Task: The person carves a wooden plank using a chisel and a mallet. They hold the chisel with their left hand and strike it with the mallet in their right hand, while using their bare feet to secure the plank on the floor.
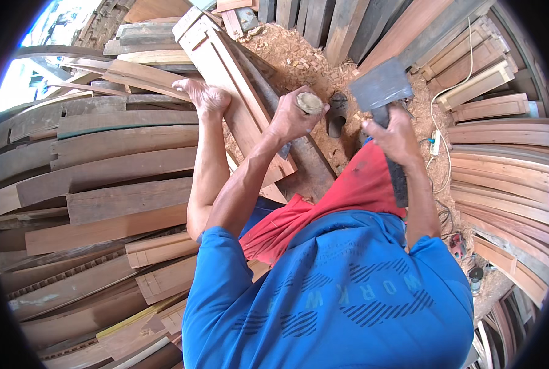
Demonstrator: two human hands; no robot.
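My left hand [294, 117] is closed round a tool with a pale round handle end [309, 103]; its metal blade [285, 149] points down over a wooden panel [237, 98] that has grooves and raised edges. My right hand [392, 132] grips the dark handle of a mallet [382, 85] with a broad flat grey head, raised to the right of the left hand. My bare left foot [206, 95] rests on the panel, which lies on a darker beam [311, 169].
Stacked boards [108, 147] fill the left and more [502, 172] line the right. Upright planks [345, 34] stand at the back. Shavings [277, 52] cover the floor. A white cable [446, 89], power strip [435, 142] and red power tool [457, 245] lie on the right.
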